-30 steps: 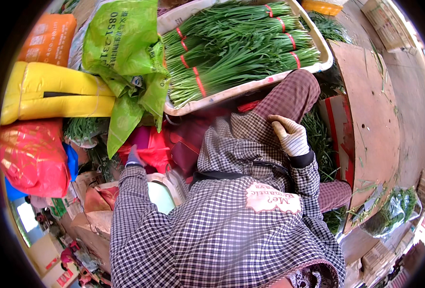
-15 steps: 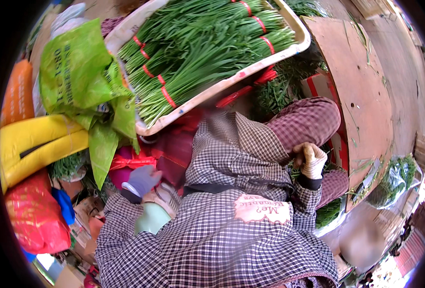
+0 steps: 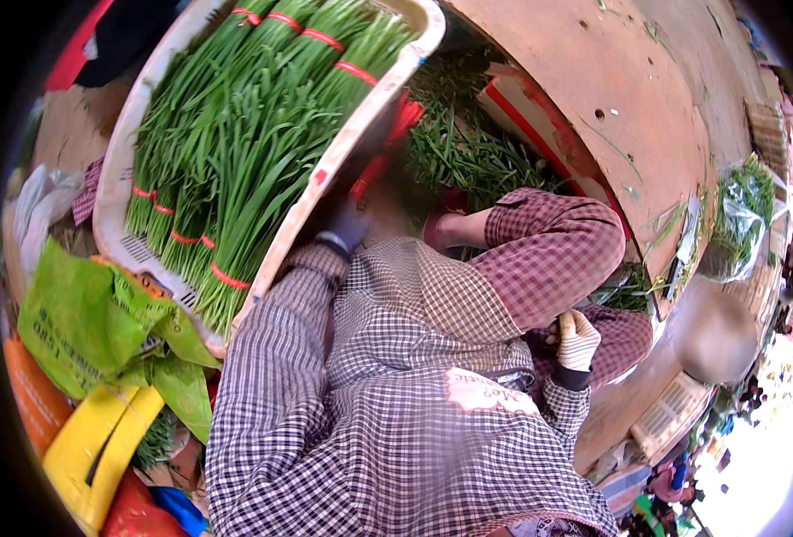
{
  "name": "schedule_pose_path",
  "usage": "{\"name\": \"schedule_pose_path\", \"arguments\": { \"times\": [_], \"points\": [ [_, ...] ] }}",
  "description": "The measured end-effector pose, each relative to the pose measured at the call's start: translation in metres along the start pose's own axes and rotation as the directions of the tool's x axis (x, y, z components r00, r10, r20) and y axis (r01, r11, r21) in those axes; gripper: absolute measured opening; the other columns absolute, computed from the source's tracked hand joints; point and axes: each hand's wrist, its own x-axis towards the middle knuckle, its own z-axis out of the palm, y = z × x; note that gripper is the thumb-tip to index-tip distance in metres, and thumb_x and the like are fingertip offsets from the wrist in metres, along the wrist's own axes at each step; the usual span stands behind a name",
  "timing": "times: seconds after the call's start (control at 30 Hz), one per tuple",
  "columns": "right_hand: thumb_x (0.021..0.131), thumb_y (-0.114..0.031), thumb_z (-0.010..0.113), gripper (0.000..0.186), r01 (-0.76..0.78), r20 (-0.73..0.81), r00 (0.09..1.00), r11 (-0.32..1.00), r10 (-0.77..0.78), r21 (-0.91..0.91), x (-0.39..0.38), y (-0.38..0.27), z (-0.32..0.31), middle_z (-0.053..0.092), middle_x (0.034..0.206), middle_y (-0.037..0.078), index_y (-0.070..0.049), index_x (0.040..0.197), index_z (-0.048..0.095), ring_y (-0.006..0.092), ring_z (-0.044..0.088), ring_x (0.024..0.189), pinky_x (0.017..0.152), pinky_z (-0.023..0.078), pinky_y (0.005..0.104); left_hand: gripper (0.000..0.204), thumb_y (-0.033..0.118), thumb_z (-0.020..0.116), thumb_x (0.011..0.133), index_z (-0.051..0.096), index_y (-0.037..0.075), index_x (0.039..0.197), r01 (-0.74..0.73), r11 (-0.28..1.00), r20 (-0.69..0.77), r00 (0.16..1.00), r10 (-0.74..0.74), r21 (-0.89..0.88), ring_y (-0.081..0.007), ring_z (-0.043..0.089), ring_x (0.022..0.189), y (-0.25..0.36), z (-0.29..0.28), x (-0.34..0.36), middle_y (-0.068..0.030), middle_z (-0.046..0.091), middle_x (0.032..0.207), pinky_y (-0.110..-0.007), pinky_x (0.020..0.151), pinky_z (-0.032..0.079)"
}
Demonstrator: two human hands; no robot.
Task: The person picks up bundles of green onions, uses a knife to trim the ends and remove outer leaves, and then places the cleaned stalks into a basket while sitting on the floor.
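My left hand [image 3: 349, 228], in a blue-grey glove, reaches forward beside the near edge of a white tray [image 3: 302, 192]. Shadow and blur hide its fingers. Red strips [image 3: 403, 121] hang just beyond it along the tray's side. In the tray lie several bundles of long green leafy stalks [image 3: 262, 116], bound with red ties. My right hand [image 3: 577, 340], in a cream glove with the fingertips bare, rests by my bent knees in checked trousers [image 3: 557, 255]. Its fingers are curled closed, and whatever they may hold is hidden.
Loose green stalks [image 3: 481, 148] lie in a box with red edges, right of the tray. A brown board [image 3: 638, 98] extends along the right. Green [image 3: 74, 313] and yellow [image 3: 101, 447] bags crowd the left. Bagged greens [image 3: 737, 219] stand at the far right.
My left hand has moved from beside my waist forward to the tray's near edge. The view has turned, so the tray appears further left and steeper. My right hand stays curled by my knees.
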Motion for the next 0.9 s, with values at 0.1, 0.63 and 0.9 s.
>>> {"name": "schedule_pose_path", "arguments": {
  "times": [0.1, 0.63, 0.9],
  "points": [
    [0.090, -0.015, 0.059, 0.021, -0.049, 0.015, 0.999, 0.998, 0.050, -0.038, -0.006, 0.006, 0.003, 0.062, 0.066, 0.006, 0.005, 0.095, 0.065, 0.0102, 0.054, 0.049, 0.045, 0.045, 0.0216, 0.070, 0.027, 0.068, 0.072, 0.041, -0.001, 0.131, 0.059, 0.981, -0.099, 0.994, -0.041, 0.184, -0.0409, 0.039, 0.125, -0.029, 0.030, 0.046, -0.0295, 0.042, 0.131, -0.042, 0.106, 0.031],
    [0.091, -0.014, 0.057, 0.018, 0.218, -0.288, 0.922, 0.961, -0.260, -0.168, 0.022, -0.058, -0.036, 0.060, 0.060, 0.003, 0.000, 0.091, 0.069, 0.0053, 0.049, 0.046, 0.042, 0.038, 0.0189, 0.025, 0.018, 0.064, 0.080, 0.060, 0.002, 0.098, 0.371, 0.836, 0.568, 0.818, -0.089, -0.404, -0.0193, 0.061, 0.077, -0.018, 0.038, 0.052, -0.0097, 0.064, 0.086, -0.032, 0.070, 0.049],
    [0.083, -0.015, 0.067, 0.014, 0.725, 0.187, 0.682, 0.620, -0.707, -0.298, 0.027, -0.155, 0.067, 0.068, 0.078, 0.008, -0.003, 0.089, 0.069, 0.0147, 0.065, 0.068, 0.060, 0.052, 0.0264, 0.025, 0.013, 0.058, 0.084, 0.056, 0.000, 0.105, 0.528, 0.404, 0.617, 0.777, 0.124, -0.747, -0.0068, 0.050, 0.071, 0.132, -0.087, -0.046, 0.0008, 0.055, 0.083, -0.020, 0.066, 0.042]
  ]
}}
